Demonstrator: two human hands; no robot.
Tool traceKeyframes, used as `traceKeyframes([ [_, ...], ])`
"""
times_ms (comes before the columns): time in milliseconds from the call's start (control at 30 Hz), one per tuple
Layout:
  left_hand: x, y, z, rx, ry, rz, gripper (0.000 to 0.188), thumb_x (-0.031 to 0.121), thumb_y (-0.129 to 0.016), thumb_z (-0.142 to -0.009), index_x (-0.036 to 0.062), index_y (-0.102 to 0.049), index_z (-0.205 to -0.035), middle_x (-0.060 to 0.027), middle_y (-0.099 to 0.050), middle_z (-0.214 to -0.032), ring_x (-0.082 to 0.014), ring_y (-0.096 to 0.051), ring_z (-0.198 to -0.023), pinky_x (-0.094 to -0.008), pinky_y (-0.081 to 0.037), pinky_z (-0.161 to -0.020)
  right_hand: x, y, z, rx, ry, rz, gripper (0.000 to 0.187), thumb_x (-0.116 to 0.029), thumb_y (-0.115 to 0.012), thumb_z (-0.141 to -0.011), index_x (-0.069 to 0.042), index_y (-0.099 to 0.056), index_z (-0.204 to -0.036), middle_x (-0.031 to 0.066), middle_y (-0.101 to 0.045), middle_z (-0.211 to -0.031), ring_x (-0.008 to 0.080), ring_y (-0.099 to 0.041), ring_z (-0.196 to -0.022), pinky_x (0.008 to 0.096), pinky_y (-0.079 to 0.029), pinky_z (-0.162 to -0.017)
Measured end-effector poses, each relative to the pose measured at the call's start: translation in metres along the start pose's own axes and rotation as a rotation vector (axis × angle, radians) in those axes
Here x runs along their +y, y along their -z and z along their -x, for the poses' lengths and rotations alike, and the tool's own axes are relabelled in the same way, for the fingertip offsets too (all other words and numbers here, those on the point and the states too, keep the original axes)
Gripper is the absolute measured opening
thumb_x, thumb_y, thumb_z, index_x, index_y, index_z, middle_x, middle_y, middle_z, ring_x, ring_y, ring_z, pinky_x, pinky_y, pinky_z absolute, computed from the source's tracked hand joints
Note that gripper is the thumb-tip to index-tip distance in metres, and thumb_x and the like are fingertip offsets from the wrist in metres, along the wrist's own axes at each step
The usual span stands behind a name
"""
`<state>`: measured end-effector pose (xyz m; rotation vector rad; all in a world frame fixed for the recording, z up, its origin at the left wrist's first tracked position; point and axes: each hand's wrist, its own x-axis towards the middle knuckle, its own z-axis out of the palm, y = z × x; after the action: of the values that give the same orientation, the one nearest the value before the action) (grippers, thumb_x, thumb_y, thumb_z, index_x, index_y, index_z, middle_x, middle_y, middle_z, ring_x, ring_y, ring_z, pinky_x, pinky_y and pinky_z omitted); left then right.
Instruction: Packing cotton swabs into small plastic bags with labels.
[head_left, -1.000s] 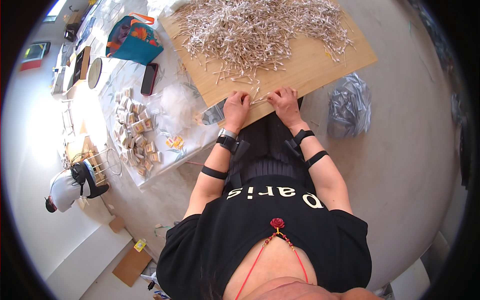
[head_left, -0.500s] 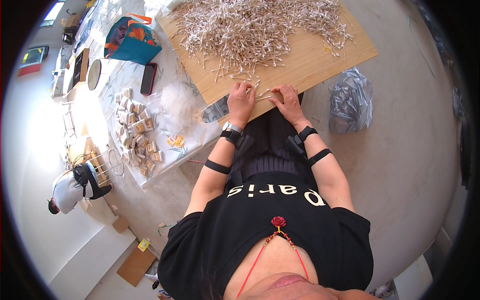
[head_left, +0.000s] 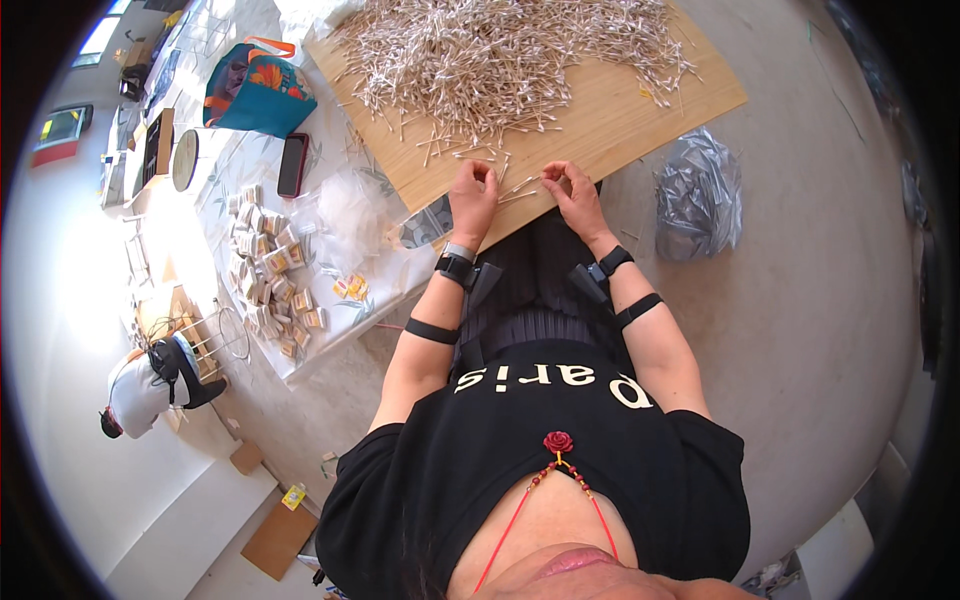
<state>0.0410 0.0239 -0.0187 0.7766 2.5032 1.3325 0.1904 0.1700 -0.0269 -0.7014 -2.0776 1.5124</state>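
Note:
Loose cotton swabs [head_left: 517,197] lie near the front edge of a wooden board [head_left: 610,135], between my two hands. My left hand [head_left: 473,203] rests over the board's edge with thumb and fingers curled together; what they hold, if anything, is too small to make out. One swab lies right beside its fingertips. On the other side, my right hand [head_left: 577,200] has thumb and forefinger pinched at the end of a swab. A large heap of cotton swabs [head_left: 470,70] covers the far part of the board.
To the left, a table [head_left: 345,315] bears a pile of small packs [head_left: 262,265], clear plastic bags [head_left: 352,210], a phone [head_left: 292,165] and a teal bag [head_left: 262,90]. A grey plastic-covered bundle [head_left: 700,195] stands right of the board. Far left, another person [head_left: 150,390] bends over.
My left hand has moved slightly left, away from the swabs, widening the gap between my hands. My right hand stays nearly in place, its fingers closer to the swab ends.

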Motion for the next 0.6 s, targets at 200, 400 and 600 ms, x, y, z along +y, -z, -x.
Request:
traceKeyframes([
  [200,-0.009,0.021,0.017,-0.029,0.124,0.322,0.012,0.009,-0.074,-0.097,0.0018,-0.065,-0.100,-0.0048,-0.071,-0.086,-0.0107,-0.066,-0.074,-0.0273,-0.055,-0.070,-0.021,-0.004,0.007,0.040,0.012,0.047,0.022,-0.009,-0.073,-0.094,-0.004,-0.070,-0.115,0.0116,-0.071,-0.099,0.0277,-0.070,-0.093,0.0373,-0.055,-0.084],
  [400,0.013,0.038,0.060,-0.288,0.279,0.698,0.022,0.001,-0.074,-0.097,-0.0014,-0.058,-0.112,-0.0069,-0.074,-0.092,-0.0116,-0.072,-0.087,-0.0242,-0.058,-0.077,-0.057,-0.005,0.034,-0.215,0.227,0.144,0.021,-0.012,-0.073,-0.094,-0.006,-0.073,-0.114,0.0143,-0.071,-0.100,0.0342,-0.069,-0.094,0.0409,-0.056,-0.083],
  [600,0.010,0.037,0.079,-0.379,0.324,0.683,0.024,0.001,-0.071,-0.099,-0.0025,-0.058,-0.119,-0.0112,-0.077,-0.099,-0.0133,-0.074,-0.089,-0.0249,-0.060,-0.081,-0.057,-0.001,0.050,-0.305,0.284,0.224,0.012,-0.012,-0.072,-0.094,-0.005,-0.073,-0.104,0.0147,-0.070,-0.099,0.0363,-0.069,-0.091,0.0443,-0.057,-0.078],
])
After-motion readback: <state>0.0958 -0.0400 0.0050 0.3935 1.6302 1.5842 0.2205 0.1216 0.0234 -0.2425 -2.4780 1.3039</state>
